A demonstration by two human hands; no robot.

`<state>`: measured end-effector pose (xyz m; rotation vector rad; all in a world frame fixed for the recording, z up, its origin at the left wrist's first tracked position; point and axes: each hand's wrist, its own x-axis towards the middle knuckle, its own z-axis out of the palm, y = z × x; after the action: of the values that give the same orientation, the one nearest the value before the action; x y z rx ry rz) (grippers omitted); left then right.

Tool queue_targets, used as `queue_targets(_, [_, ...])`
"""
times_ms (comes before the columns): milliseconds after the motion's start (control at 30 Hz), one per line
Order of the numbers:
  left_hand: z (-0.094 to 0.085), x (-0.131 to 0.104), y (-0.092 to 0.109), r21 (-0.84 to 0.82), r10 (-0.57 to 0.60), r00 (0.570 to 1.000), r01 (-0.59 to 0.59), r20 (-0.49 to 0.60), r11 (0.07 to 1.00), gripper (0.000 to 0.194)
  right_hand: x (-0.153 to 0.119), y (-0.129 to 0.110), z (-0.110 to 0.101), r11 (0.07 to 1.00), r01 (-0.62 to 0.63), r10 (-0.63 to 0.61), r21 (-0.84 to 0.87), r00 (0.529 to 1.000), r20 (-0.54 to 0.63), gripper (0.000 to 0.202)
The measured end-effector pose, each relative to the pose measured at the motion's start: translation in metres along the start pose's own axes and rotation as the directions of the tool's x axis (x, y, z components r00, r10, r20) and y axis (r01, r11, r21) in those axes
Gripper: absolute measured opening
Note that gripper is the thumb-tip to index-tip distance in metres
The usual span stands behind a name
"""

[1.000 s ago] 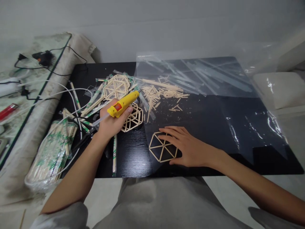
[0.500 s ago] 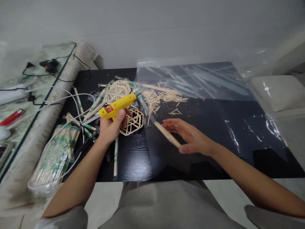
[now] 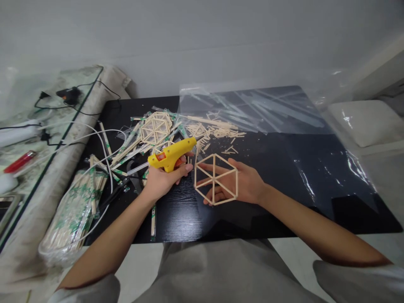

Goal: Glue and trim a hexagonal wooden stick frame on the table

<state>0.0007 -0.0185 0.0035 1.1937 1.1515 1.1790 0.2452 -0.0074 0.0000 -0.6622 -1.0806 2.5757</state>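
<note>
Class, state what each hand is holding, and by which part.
Left hand: the glue gun, by its handle. Right hand: the stick hexagon, at its right side, fingers behind it.

yellow glue gun (image 3: pixel 175 152), nozzle (image 3: pixel 199 137) rightward, six-spoked wooden hexagon (image 3: pixel 213 178) near it, apparently raised

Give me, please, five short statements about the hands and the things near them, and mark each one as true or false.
1. The left hand holds a glue gun. True.
2. The glue gun's body is blue. False: it is yellow.
3. The right hand holds a hexagonal stick frame. True.
4. The frame's gaps are filled solid. False: they are open, and the right hand shows through them.
5. Loose sticks lie beyond the frame. True.
</note>
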Motion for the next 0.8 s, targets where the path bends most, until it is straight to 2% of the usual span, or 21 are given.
queue_targets(133, [0.004, -0.001, -0.005, 0.014, -0.031, 0.999, 0.030, 0.044, 0.999, 0.034, 0.006, 0.002, 0.005, 0.996, -0.067, 0.067, 0.062, 0.998, 0.006, 0.076])
queue_targets(233, [0.005, -0.001, -0.005, 0.042, -0.054, 0.998, 0.053, 0.026, 0.998, 0.035, 0.009, 0.003, 0.007, 0.993, -0.099, 0.099, 0.070, 0.995, -0.002, 0.075])
queue_targets(433, [0.005, 0.000, -0.005, 0.004, -0.090, 0.995, 0.090, 0.036, 0.996, 0.039, 0.007, 0.009, 0.001, 0.997, -0.041, 0.033, 0.062, 0.991, 0.128, 0.078])
queue_targets(567, [-0.001, 0.001, -0.004, -0.053, -0.088, 0.990, 0.094, 0.114, 0.994, 0.040, 0.006, 0.008, -0.005, 1.000, 0.018, -0.019, 0.005, 0.986, 0.165, 0.089])
queue_targets(633, [-0.005, 0.001, -0.003, -0.087, -0.089, 0.982, 0.105, 0.168, 0.991, 0.039, 0.004, 0.004, -0.009, 0.993, 0.059, -0.042, -0.107, 0.986, 0.159, 0.094])
queue_targets(700, [-0.009, 0.001, -0.003, -0.117, -0.094, 0.974, 0.120, 0.204, 0.986, 0.038, -0.001, -0.002, -0.011, 0.941, 0.125, -0.084, -0.315, 0.986, 0.142, 0.101])
queue_targets(733, [-0.010, 0.002, -0.003, -0.127, -0.098, 0.973, 0.126, 0.211, 0.984, 0.038, -0.004, -0.005, -0.011, 0.879, 0.159, -0.110, -0.450, 0.985, 0.134, 0.104])
queue_targets(800, [-0.012, 0.003, -0.004, -0.137, -0.099, 0.974, 0.128, 0.202, 0.982, 0.037, -0.012, -0.011, -0.007, 0.668, 0.176, -0.148, -0.723, 0.984, 0.103, 0.102])
